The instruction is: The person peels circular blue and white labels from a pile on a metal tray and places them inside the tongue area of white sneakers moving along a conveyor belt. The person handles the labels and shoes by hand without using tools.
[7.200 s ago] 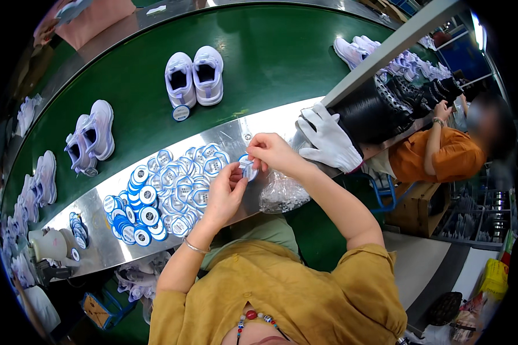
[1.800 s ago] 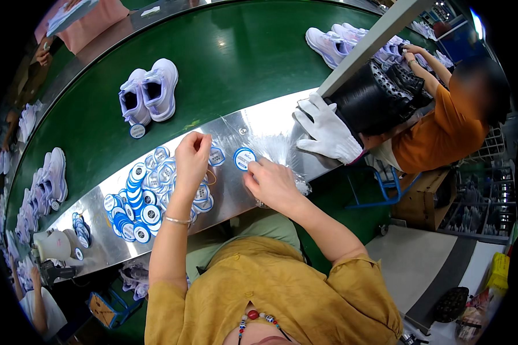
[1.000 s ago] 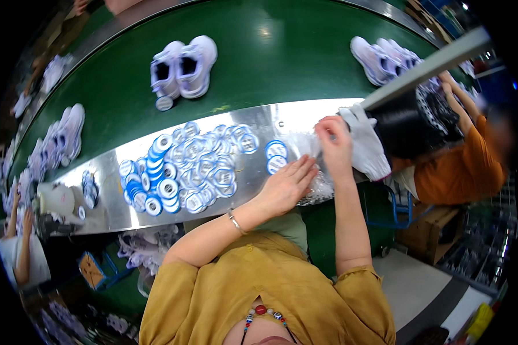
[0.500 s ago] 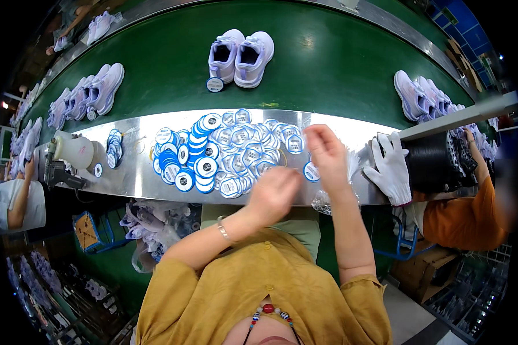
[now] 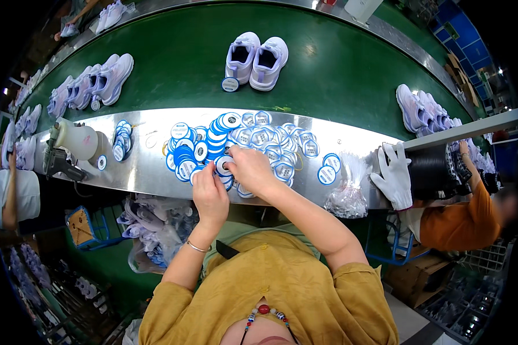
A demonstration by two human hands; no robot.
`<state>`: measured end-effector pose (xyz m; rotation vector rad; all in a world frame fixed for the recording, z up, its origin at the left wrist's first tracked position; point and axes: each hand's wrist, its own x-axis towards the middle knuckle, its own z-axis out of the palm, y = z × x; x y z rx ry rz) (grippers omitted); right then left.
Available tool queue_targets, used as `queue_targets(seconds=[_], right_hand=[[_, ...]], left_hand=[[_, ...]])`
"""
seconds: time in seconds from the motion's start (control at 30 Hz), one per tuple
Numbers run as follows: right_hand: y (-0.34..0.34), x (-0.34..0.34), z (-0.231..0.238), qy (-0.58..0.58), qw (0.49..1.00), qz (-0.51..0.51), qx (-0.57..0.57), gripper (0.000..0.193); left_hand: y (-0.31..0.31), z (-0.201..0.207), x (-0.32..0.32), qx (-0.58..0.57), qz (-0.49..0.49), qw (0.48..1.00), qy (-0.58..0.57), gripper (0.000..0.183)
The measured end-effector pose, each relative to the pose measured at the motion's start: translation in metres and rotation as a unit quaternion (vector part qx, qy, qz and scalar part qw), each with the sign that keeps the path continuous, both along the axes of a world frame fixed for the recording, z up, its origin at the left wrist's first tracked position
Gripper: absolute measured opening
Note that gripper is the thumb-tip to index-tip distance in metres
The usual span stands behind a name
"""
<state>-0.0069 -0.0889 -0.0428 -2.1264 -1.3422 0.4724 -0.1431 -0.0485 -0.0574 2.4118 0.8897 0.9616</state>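
My left hand [image 5: 211,196] and my right hand [image 5: 251,169] meet over the near part of a heap of round tags [image 5: 185,155]. Between their closed fingertips is one round tag [image 5: 223,165], white with a blue rim and a dark middle. The right forearm reaches across to the left. Right of this heap, white tags with hexagonal prints [image 5: 265,137] lie in a second overlapping pile, partly hidden by my right hand. Two more tags [image 5: 328,171] rest apart on the metal ledge [image 5: 351,138].
A pair of lavender sneakers [image 5: 256,60] with one tag stands on the green belt [image 5: 184,57]. Further right are a bundle of clear plastic fasteners [image 5: 348,192] and a white glove [image 5: 394,175]. A tape dispenser [image 5: 69,149] stands left. Co-workers are at both sides.
Both hands have swung left from the ledge's right part to the heap, and their fingers now grip a round tag. Two tags now show at the right, where one was visible before.
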Motion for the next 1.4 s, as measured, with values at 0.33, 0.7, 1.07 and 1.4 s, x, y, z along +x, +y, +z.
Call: queue_targets(seconds=[0.33,0.7,1.07,1.4], right_hand=[[-0.011,0.033,-0.007,0.350,0.933,-0.039,0.069,0.022],[-0.015,0.041,-0.012,0.392,0.909,-0.085,0.116,0.020],[-0.029,0.044,0.006,0.422,0.901,0.013,0.096,0.019],[-0.024,0.042,-0.007,0.375,0.923,-0.048,0.073,0.019]], left_hand=[[0.010,0.007,0.008,-0.106,-0.017,0.993,-0.057,0.028],[0.025,0.000,0.015,-0.292,-0.032,0.952,-0.090,0.027],[0.029,0.020,0.029,-0.480,-0.108,0.857,-0.155,0.017],[0.041,0.015,0.019,-0.409,-0.034,0.893,-0.185,0.012]])
